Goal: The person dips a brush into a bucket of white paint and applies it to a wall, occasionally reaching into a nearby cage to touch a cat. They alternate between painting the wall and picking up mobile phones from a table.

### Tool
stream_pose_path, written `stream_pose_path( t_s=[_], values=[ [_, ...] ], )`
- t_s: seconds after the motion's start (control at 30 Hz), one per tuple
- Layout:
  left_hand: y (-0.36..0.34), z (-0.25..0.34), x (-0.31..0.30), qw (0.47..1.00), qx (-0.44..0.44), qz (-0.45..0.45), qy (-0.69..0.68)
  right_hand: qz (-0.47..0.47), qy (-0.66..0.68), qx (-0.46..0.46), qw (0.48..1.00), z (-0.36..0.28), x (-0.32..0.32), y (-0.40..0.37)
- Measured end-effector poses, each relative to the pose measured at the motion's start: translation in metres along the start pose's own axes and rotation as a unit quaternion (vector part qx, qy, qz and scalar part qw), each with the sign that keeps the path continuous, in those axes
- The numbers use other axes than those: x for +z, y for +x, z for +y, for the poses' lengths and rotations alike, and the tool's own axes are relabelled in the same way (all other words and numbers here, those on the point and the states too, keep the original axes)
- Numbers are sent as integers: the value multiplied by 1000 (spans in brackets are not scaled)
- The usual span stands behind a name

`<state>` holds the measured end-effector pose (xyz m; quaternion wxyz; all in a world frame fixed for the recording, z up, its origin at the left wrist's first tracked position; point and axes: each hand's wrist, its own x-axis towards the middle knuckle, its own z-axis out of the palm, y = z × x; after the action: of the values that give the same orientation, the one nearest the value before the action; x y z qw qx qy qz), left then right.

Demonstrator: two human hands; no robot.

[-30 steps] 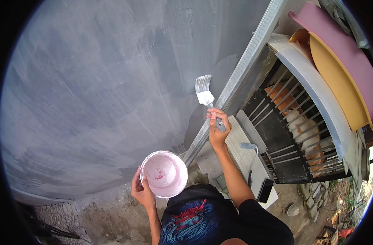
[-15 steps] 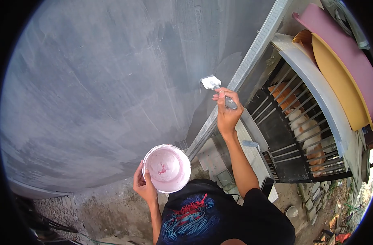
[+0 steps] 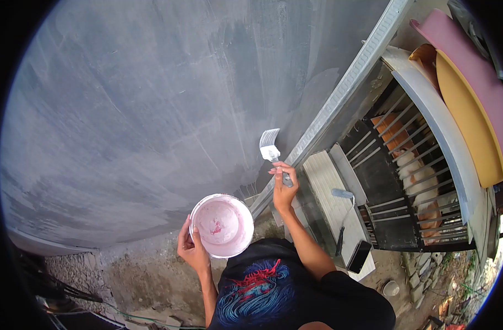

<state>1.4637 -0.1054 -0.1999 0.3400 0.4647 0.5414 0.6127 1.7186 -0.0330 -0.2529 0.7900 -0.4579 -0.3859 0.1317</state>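
Note:
My left hand grips the side of a white paint bucket, its thumb over the rim. The bucket is tilted toward me, showing a pinkish-white inside with a red-pink smear at the bottom. My right hand is closed around the grey handle of a paintbrush, whose head is coated in white paint. The brush head is at the grey wall, and a streaky white mark shows just above it. Darker and lighter grey patches cover the wall.
A metal strip edges the wall. Right of it, a pale board bears a paint roller and a phone. Beyond stands a barred cage with an orange-and-white animal inside. Yellow and pink basins lie on top.
My right hand has moved down and left with the paintbrush, and a streaky white mark now shows above its head. The bucket stays in my left hand, nearly still. The view has shifted slightly.

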Motion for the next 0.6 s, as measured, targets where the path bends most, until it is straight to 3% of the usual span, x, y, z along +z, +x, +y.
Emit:
stream_pose_path(
  t_s=[0.17, 0.37, 0.6],
  values=[
    [4, 5, 9, 1000, 10, -22, -15, -17, -58, 80, 995, 27, -3, -22],
    [1, 5, 7, 1000, 3, -21, -4, -54, -93, 22, 994, -8, -1, 14],
    [1, -3, -2, 1000, 0, -9, -21, -115, -21, -166, 979, -96, 13, 50]
  ],
)
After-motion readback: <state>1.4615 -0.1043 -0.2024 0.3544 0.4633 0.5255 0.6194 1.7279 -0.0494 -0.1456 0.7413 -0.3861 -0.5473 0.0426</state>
